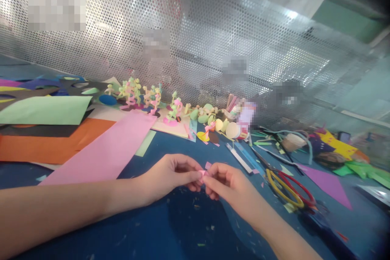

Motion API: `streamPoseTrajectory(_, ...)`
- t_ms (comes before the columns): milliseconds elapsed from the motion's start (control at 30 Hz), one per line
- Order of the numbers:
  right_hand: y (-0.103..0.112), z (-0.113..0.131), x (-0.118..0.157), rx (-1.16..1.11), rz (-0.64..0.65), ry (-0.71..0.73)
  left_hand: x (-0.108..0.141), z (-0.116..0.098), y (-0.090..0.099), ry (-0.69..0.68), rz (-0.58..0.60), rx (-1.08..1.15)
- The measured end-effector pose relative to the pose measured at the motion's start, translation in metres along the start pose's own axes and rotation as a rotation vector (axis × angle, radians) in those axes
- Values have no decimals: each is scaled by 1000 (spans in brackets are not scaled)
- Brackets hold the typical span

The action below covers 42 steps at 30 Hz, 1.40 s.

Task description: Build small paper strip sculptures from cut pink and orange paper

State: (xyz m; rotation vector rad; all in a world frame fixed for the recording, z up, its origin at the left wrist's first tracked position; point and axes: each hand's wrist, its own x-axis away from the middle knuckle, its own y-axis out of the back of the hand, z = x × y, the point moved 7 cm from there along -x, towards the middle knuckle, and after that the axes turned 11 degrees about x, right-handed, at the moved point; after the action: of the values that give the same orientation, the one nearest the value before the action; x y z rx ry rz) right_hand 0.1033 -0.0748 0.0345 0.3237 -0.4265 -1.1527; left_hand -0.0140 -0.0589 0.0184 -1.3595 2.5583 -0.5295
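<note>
Between my two hands, near the middle of the view, is a small pink paper piece [202,176]. My left hand [179,172] pinches it from the left with thumb and fingers. From the right, my right hand [224,180] holds it the same way, its fingertips close to those of my left. The piece looks folded, though its exact shape is partly hidden by the fingertips. Under my hands lies the blue tabletop [152,227], dotted with tiny paper scraps. Left of my hands, a long pink sheet [106,150] lies at a slant, partly behind my left forearm.
Scissors [284,189] with yellow and red handles lie at right, near a blue ruler [248,156] and a purple sheet [327,183]. Green [45,109] and orange sheets [39,149] cover the left. Small paper figures [131,91] stand before a perforated metal screen [195,40].
</note>
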Motion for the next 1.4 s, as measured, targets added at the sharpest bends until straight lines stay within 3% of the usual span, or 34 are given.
streamPoseTrajectory(400, 5, 3, -3, -116, -29, 20, -4, 3, 8, -33, -50, 56)
streamPoseTrajectory(967, 6, 2, 0, 166, -162, 77, 2, -5, 0, -81, -31, -207)
streamPoseTrajectory(1200, 6, 0, -4, 107, -102, 69, 1, -3, 1, -54, -16, -150)
streamPoseTrajectory(1400, 6, 6, 0, 278, -178, 103, -1, 1, -1, -28, 24, -76)
